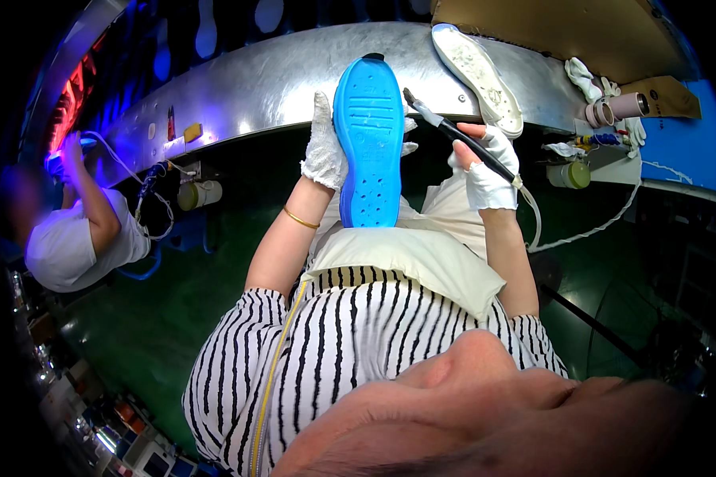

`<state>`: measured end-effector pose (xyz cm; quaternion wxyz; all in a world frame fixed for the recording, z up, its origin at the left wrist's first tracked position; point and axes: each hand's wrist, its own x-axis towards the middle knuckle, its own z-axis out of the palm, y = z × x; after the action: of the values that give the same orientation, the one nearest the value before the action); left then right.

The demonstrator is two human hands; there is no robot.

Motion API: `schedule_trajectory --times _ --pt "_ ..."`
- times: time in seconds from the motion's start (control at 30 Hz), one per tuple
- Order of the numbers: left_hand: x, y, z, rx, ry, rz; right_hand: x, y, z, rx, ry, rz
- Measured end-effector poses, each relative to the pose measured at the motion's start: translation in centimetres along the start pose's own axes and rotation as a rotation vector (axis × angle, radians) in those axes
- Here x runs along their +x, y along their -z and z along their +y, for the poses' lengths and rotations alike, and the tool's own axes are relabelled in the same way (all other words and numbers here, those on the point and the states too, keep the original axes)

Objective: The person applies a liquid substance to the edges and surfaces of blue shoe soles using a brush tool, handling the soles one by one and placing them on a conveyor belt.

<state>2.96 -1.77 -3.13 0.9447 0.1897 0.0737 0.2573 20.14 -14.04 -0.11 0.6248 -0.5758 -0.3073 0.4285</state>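
- Blue sole [370, 135] is in front of the worker, over the lap and lower edge of the bench [294, 83], far end toward the metal.
- Risk, my judgement: the brush [471, 145] could smear the sole's side or the left fingertips [410, 148] — its tip is just beside both.
- The cord [537, 221] trails from the handle's rear; a snag could, I think, jerk the stroke.
- Sole could also twist: one hand supports it, so a hard push at either end might tip it.
- Left hand [324, 147]: gloved, clamped across the sole's width, thumb up the near side, fingertips showing past the other edge.
- Right hand [492, 167]: closed round the brush pen-fashion, thumb and forefinger bare, tip aimed up-left — apart from the sole.
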Motion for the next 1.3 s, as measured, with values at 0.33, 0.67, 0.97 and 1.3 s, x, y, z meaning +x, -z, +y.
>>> schedule_trajectory --times 0.33,0.67,0.97,1.3 --pt "0.0 3.9 0.0 0.184 -0.193 0.495 1.2 0.7 1.9 0.446 -0.119 0.034" --pt "0.1 2.3 -0.3 0.127 -0.180 0.508 0.8 0.1 2.2 -0.053 0.310 -0.103" --pt "0.0 2.6 -0.2 0.130 -0.187 0.474 -0.6 -1.5 -0.2 -0.539 0.854 -0.120" --pt "-0.2 2.2 -0.3 0.094 -0.184 0.386 -0.4 -1.2 0.6 -0.472 0.783 -0.141"
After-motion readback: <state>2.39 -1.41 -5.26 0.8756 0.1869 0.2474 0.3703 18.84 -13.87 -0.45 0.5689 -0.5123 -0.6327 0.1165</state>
